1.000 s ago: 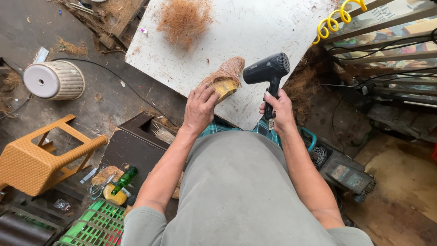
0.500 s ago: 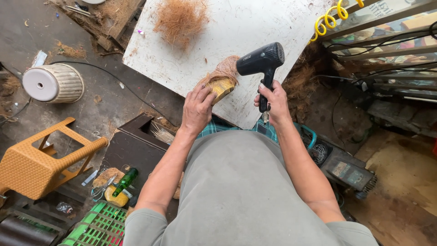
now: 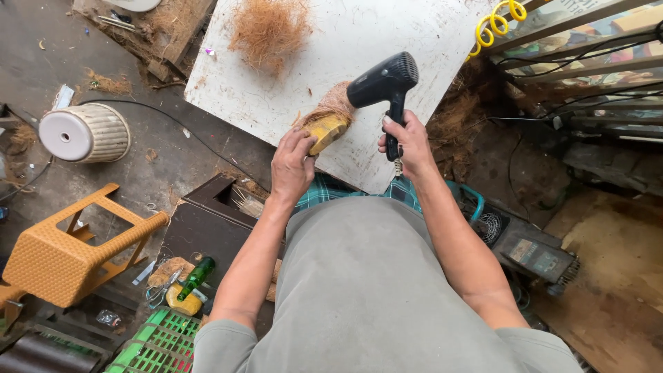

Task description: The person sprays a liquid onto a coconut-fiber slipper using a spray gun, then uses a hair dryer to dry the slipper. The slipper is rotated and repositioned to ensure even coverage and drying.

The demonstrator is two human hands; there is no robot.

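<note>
The black hair dryer (image 3: 383, 83) has tilted closer to the yellow, fibre-topped block (image 3: 326, 128), pinched in the left hand (image 3: 292, 164)'s grip; the right hand (image 3: 407, 141) wraps the dryer's handle above the scuffed white tabletop (image 3: 359, 34), beside dirty concrete floor (image 3: 159, 159).

The floor (image 3: 159, 173) is dark, dirty concrete with bits of brown fibre on it. On the left side an orange plastic stool (image 3: 62, 255) lies tipped over, near a round white pot (image 3: 83, 132) on its side, and a green crate (image 3: 155, 345) sits at the bottom edge. A big white board (image 3: 414, 41) lies at the top, with wooden slats (image 3: 587, 41) along the right.
</note>
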